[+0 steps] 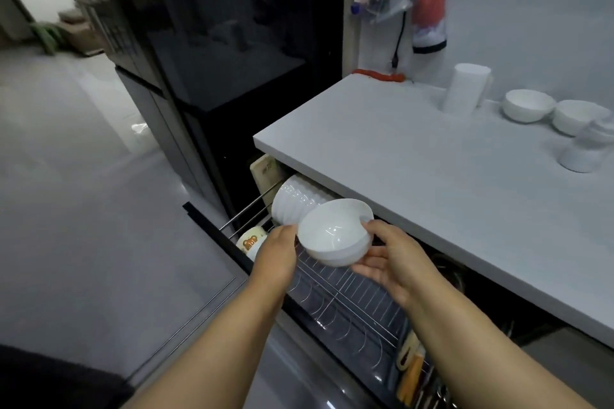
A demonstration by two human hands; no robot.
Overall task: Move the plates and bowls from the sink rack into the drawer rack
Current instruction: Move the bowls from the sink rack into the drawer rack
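Two nested white bowls (334, 236) hang tilted over the pulled-out drawer rack (345, 295), a wire rack under the counter. My right hand (387, 259) grips the stack from the right, thumb on the rim and fingers under the base. My left hand (277, 251) touches its left side with fingers behind the bowl. White ribbed plates or bowls (295, 201) stand on edge at the rack's far end. A small cup with an orange pattern (251, 241) sits left of my left hand. The sink rack is out of view.
On the white counter (415, 169) stand two white bowls (528, 106) (578, 116), a white cylinder (465, 88) and a white dish stack (588, 149) at the right edge. A dark glass cabinet (216, 60) rises left of the drawer. Utensils lie at the rack's near end (412, 372).
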